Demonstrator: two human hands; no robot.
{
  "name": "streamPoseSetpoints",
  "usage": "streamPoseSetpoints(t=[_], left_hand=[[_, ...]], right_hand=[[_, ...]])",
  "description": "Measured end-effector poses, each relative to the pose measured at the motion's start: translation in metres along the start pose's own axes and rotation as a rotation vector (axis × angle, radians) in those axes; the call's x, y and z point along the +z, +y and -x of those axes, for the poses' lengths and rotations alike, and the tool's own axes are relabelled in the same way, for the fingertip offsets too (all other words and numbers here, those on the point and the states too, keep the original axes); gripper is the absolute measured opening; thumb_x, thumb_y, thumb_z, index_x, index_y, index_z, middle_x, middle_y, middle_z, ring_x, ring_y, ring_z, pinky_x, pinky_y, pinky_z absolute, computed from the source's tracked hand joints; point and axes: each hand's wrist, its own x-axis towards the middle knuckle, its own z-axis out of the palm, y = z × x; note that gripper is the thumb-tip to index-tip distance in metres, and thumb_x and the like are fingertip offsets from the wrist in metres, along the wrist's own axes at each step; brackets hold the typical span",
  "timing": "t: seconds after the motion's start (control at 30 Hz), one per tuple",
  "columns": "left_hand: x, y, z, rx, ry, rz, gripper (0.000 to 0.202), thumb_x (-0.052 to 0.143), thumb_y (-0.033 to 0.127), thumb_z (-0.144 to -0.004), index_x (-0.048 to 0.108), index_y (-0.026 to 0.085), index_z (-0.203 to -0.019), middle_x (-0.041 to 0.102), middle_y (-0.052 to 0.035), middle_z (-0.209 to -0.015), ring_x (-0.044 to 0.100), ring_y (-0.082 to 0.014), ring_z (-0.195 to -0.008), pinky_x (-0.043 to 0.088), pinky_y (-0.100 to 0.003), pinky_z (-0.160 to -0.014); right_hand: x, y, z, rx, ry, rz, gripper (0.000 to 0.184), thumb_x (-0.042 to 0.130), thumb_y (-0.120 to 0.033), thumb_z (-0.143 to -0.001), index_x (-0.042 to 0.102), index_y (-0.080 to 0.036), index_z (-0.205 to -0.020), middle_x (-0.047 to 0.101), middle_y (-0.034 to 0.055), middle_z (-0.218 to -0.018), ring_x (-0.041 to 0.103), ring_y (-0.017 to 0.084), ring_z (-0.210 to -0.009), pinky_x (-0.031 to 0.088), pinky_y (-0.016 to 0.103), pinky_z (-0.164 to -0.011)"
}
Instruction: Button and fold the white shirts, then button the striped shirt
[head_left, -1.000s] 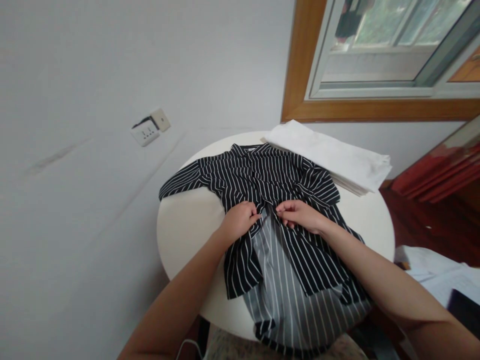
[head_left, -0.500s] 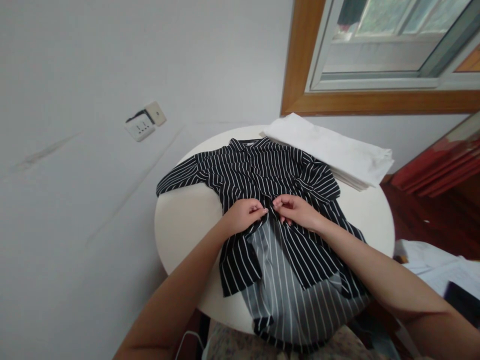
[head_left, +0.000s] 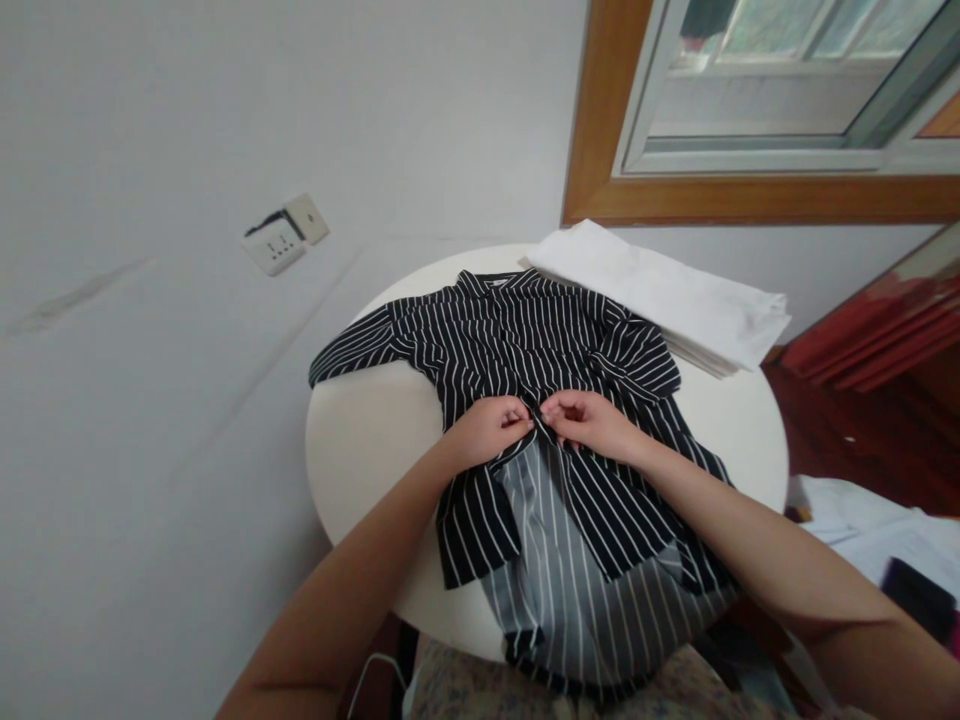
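A black shirt with white stripes (head_left: 517, 335) lies front side up on a round white table (head_left: 367, 440), its collar toward the wall. Below the middle its front edges part, showing the grey inside of the back, and the hem hangs over the near edge. My left hand (head_left: 495, 430) pinches the left front edge. Close beside it, my right hand (head_left: 581, 420) pinches the other front edge, the fingertips of both hands nearly meeting. Any button between the fingers is too small to make out.
Folded white cloth or paper (head_left: 660, 285) lies at the table's back right, against the shirt's sleeve. A wall socket (head_left: 274, 247) is at the left, and a wood-framed window (head_left: 750, 200) at the upper right. White papers and a dark object (head_left: 919, 600) sit low on the right.
My right hand has shifted slightly left, bringing its fingertips closer to the left hand's. The shirt lies as before, and the view has tilted a little.
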Motion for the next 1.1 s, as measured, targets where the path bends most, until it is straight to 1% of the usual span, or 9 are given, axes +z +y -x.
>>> streamPoseSetpoints(t=[0.1,0.27,0.47,0.63,0.73,0.83,0.9,1.1], left_hand=[[-0.001,0.001,0.001,-0.008,-0.021,0.011,0.018,0.057,0.032,-0.084,0.064,0.016,-0.082,0.064,-0.0003,-0.071,0.056,-0.0103,-0.064,0.041,-0.021,-0.059],[-0.005,0.004,0.001,-0.037,-0.076,0.097,0.02,0.058,0.034,-0.083,0.065,0.015,-0.082,0.064,-0.0004,-0.071,0.056,-0.0105,-0.065,0.043,-0.022,-0.062],[-0.007,0.005,0.0,-0.066,-0.095,0.131,0.018,0.058,0.032,-0.082,0.064,0.015,-0.082,0.064,-0.0002,-0.071,0.056,-0.0103,-0.064,0.043,-0.023,-0.062],[-0.008,0.008,0.0,-0.114,-0.125,0.157,0.018,0.056,0.031,-0.083,0.064,0.015,-0.081,0.064,0.0004,-0.068,0.055,-0.0097,-0.061,0.042,-0.022,-0.06],[-0.007,0.011,0.0,-0.147,-0.128,0.163,0.017,0.056,0.03,-0.083,0.064,0.015,-0.079,0.063,0.0013,-0.066,0.054,-0.0089,-0.057,0.041,-0.021,-0.058],[-0.006,0.01,0.0,-0.147,-0.116,0.165,0.013,0.056,0.026,-0.082,0.063,0.015,-0.079,0.063,0.0017,-0.066,0.053,-0.0082,-0.056,0.041,-0.021,-0.057],[-0.005,0.008,0.0,-0.137,-0.113,0.166,0.013,0.055,0.025,-0.082,0.063,0.015,-0.08,0.063,0.0017,-0.067,0.052,-0.0077,-0.056,0.04,-0.02,-0.056],[-0.005,0.005,-0.001,-0.107,-0.118,0.181,0.017,0.056,0.031,-0.083,0.062,0.015,-0.078,0.063,0.001,-0.067,0.053,-0.0081,-0.057,0.04,-0.021,-0.056]], right_hand=[[0.001,0.003,-0.001,0.022,0.009,0.019,0.016,0.058,-0.03,-0.081,0.061,-0.017,-0.091,0.057,-0.0034,-0.068,0.054,0.008,-0.056,0.044,0.019,-0.045],[0.001,0.003,-0.001,0.042,0.017,0.036,0.014,0.057,-0.028,-0.08,0.06,-0.018,-0.089,0.057,-0.0031,-0.069,0.054,0.009,-0.055,0.046,0.02,-0.046],[0.0,0.004,-0.001,0.049,0.033,0.054,0.011,0.057,-0.023,-0.078,0.059,-0.018,-0.087,0.057,-0.0029,-0.069,0.056,0.009,-0.058,0.047,0.019,-0.045],[0.002,0.005,-0.001,0.037,-0.003,0.004,0.011,0.058,-0.024,-0.078,0.058,-0.019,-0.088,0.055,-0.0038,-0.068,0.056,0.009,-0.059,0.051,0.021,-0.048],[0.003,0.003,0.0,0.033,-0.014,-0.011,0.012,0.059,-0.028,-0.08,0.058,-0.019,-0.087,0.055,-0.0038,-0.067,0.056,0.009,-0.06,0.052,0.022,-0.049],[0.003,0.001,0.001,0.034,-0.017,-0.009,0.017,0.062,-0.034,-0.079,0.059,-0.019,-0.087,0.057,-0.0024,-0.071,0.057,0.011,-0.063,0.053,0.023,-0.05],[0.003,0.002,0.001,0.031,-0.018,-0.003,0.02,0.065,-0.035,-0.077,0.059,-0.019,-0.087,0.058,-0.0016,-0.073,0.057,0.011,-0.065,0.054,0.023,-0.05],[0.004,0.005,0.001,0.014,0.023,0.039,0.012,0.062,-0.028,-0.077,0.057,-0.019,-0.084,0.055,-0.0023,-0.072,0.056,0.01,-0.062,0.054,0.022,-0.049]])
